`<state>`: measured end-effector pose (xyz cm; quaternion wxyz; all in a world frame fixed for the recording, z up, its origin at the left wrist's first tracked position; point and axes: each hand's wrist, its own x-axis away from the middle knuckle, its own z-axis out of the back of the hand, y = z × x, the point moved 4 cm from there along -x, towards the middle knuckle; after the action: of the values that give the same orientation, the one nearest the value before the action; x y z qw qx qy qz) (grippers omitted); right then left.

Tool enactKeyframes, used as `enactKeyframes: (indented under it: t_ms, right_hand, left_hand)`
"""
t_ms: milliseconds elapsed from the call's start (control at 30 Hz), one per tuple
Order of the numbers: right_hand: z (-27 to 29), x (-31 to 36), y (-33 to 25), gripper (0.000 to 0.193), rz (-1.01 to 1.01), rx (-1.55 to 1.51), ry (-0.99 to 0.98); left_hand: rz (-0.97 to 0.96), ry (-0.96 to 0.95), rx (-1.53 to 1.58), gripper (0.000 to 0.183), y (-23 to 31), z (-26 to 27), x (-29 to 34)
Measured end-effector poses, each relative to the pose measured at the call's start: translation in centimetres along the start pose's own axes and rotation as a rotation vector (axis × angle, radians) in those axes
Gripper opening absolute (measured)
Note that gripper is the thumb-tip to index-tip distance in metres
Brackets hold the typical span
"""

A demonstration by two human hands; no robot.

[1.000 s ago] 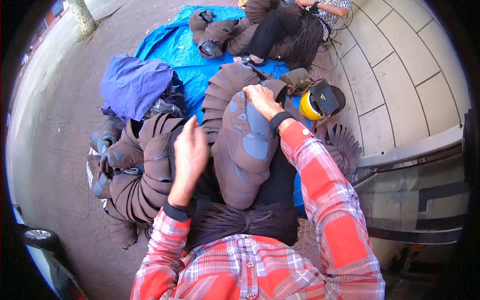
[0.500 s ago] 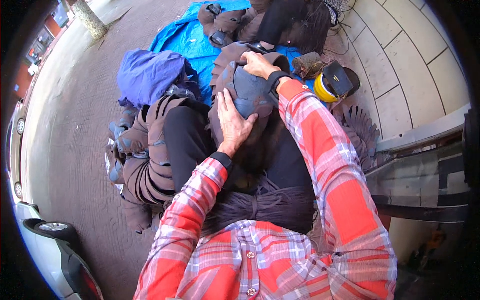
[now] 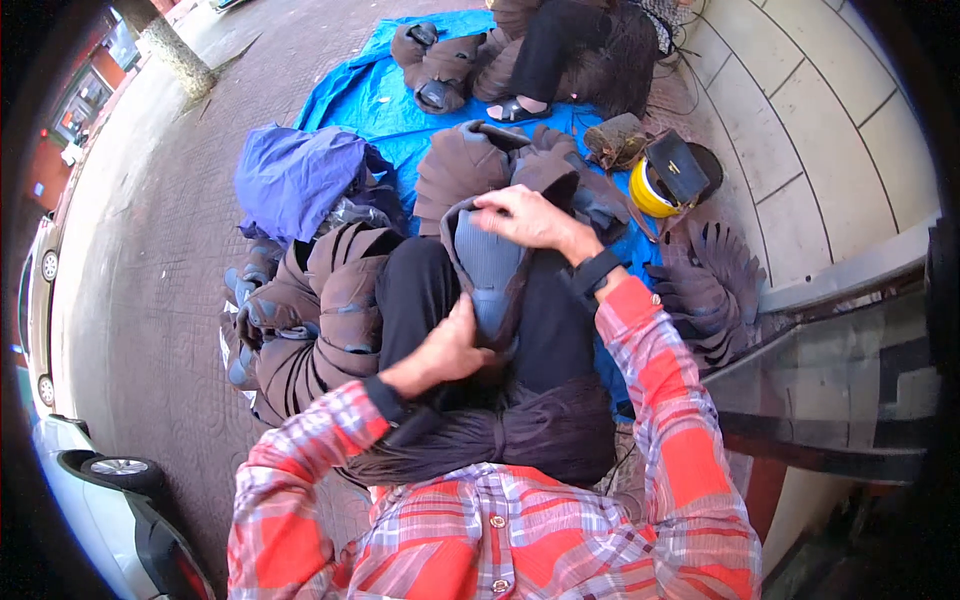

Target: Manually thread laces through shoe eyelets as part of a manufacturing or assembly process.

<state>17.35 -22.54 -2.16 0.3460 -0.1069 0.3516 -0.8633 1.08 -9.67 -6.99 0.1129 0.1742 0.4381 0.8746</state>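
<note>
A brown shoe upper (image 3: 488, 262) with a blue-grey ribbed inner face lies over my lap, between my knees. My left hand (image 3: 452, 345) grips its lower left edge, the thumb up along the side. At the far end, the fingers of my right hand (image 3: 535, 218) are bent onto its top rim. Just beyond my knees rests a stack of nested brown uppers (image 3: 455, 180). Across my lap sits a tied bundle of dark cords (image 3: 490, 435), which look like laces.
More stacked uppers (image 3: 350, 300) stand beside my left knee, near a purple cloth (image 3: 295, 185). A blue tarp (image 3: 360, 80) extends ahead, where another person's sandalled foot (image 3: 520, 108) rests. To the right are a yellow tub (image 3: 650, 195), fanned-out uppers (image 3: 710, 290) and a tiled wall (image 3: 790, 100).
Both hands have moved off the stack beyond my knees. One shoe upper is now nearer, over my lap, its ribbed inner face showing. My left hand has come down and toward me.
</note>
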Motion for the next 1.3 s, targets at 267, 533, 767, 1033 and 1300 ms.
enactKeyframes:
  t_ms: [267,533,767,1033,1300]
  right_hand:
    - [-1.9,-2.0,0.7,0.054,0.053,0.163,0.037]
    - [-3.3,-1.3,-3.7,0.03,0.194,0.574,0.297]
    - [1.7,0.1,-1.1,0.023,0.233,0.059,0.403]
    - [1.4,5.0,1.9,0.029,0.111,-0.335,0.087]
    - [0.6,2.9,-0.4,0.016,0.501,-0.026,0.01]
  left_hand:
    - [0.278,0.18,0.105,0.047,-2.5,10.7,-7.4]
    - [0.197,0.514,-0.469,0.02,2.3,7.5,-6.4]
    - [-0.075,0.764,-0.638,0.055,0.2,-0.1,-3.9]
    - [0.172,0.832,-0.33,0.087,0.3,-0.3,-4.2]
    - [0.111,0.846,-0.462,0.088,-0.8,-1.2,-2.6]
